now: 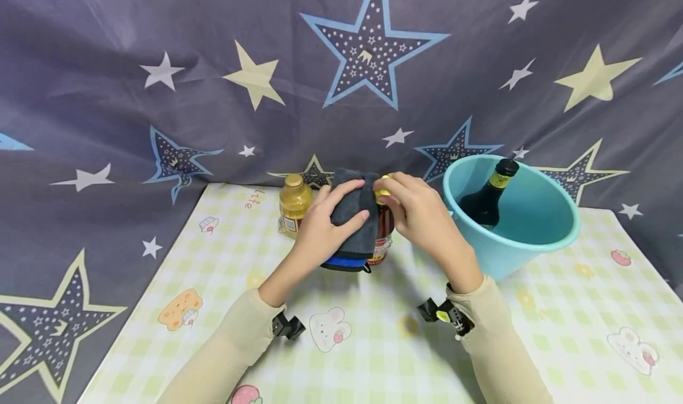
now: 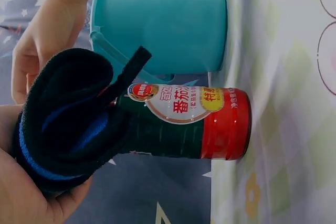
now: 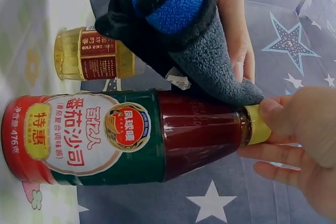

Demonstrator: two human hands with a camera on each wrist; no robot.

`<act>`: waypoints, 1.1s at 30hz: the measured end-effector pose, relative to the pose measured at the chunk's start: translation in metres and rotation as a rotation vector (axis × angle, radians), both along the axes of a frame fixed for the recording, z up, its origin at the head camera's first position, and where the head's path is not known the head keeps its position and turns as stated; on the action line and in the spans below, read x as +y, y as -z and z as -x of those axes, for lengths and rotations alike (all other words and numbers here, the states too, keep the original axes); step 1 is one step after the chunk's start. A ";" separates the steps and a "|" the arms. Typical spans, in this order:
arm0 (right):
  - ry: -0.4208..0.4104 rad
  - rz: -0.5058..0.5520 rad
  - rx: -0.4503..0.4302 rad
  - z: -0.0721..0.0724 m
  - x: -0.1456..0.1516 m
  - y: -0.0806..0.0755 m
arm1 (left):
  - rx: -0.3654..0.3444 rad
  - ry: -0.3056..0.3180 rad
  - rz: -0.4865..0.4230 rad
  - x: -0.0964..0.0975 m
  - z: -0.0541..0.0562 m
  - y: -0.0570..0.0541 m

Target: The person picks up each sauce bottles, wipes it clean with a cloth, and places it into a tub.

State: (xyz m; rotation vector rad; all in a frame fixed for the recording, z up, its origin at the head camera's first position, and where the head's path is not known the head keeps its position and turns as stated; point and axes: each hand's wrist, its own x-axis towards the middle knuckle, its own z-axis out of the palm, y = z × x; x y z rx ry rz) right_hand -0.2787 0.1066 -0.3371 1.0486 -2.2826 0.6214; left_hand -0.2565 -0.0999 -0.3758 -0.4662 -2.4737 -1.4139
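Note:
A folded grey and blue cloth is held in my left hand, its fingers and thumb curled round it. The cloth lies against the upper side of a ketchup bottle with a red and green label. My right hand pinches the bottle's yellow cap between thumb and fingers. The bottle stands upright on the table. In the head view the cloth hides much of it.
Left of the cloth stands a small bottle of yellow liquid. A light blue bucket at the right holds a dark bottle. The checked tablecloth covers the table, with a starry curtain behind.

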 end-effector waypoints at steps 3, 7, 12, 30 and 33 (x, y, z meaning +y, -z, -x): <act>0.005 0.001 0.008 0.001 0.001 -0.001 | -0.003 0.003 0.003 0.001 0.001 -0.001; 0.006 -0.001 0.009 0.001 0.002 -0.002 | -0.009 0.011 0.015 0.002 0.003 -0.002; 0.008 0.001 0.013 0.001 0.001 -0.003 | -0.016 0.022 0.038 0.000 0.005 -0.003; 0.007 -0.008 0.007 -0.001 0.000 -0.001 | -0.047 0.072 0.124 -0.008 0.005 -0.001; 0.006 -0.004 0.007 -0.001 0.000 -0.002 | -0.060 0.089 0.157 -0.012 0.008 -0.001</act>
